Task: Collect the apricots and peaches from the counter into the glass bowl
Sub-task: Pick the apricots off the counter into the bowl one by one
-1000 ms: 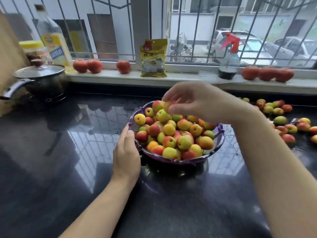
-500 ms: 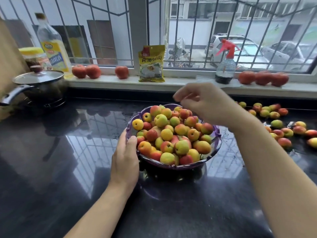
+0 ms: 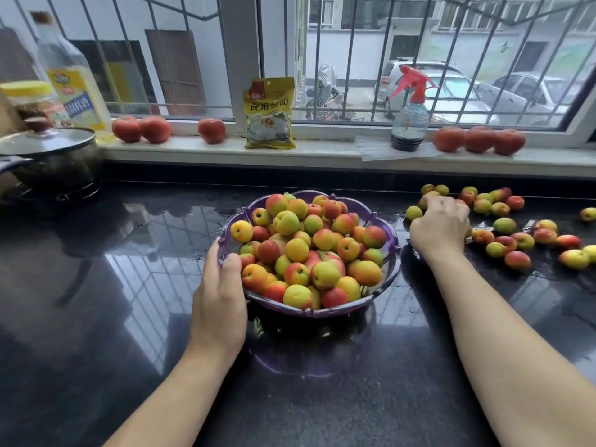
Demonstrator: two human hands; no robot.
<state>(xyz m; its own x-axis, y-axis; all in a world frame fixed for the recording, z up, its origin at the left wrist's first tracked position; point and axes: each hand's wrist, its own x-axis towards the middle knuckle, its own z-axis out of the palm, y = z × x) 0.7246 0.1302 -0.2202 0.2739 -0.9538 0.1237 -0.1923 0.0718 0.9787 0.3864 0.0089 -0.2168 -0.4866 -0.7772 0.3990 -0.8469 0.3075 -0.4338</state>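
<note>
Nearest you, your left hand (image 3: 219, 295) curls around the near-left rim of the purple glass bowl (image 3: 382, 279), thumb hooked over the edge, steadying it on the glossy black table (image 3: 322, 398). Keep that hold: the table looks wet around the bowl, and I judge a nudge could make the bowl slide.

The bowl is heaped with apricots and peaches (image 3: 309, 250), mounded well above the rim. That is the main hazard. Anything dropped on the pile from height will likely roll off or knock a neighbour over the edge, so set each piece down into a hollow.

To the right of the bowl, your right hand (image 3: 440, 225) lies knuckles-up on the scattered fruit (image 3: 516, 243), fingers curled down over the pieces. Whether it grips one yet, I cannot tell; the fingertips are hidden. Grabbing several at once risks one slipping out on the way across. Sweeping the hand could also push loose fruit off toward the right, out of view.

Farther back, the tomatoes (image 3: 480, 140) and the spray bottle (image 3: 409, 124) stand on the windowsill, well apart from your reach.
</note>
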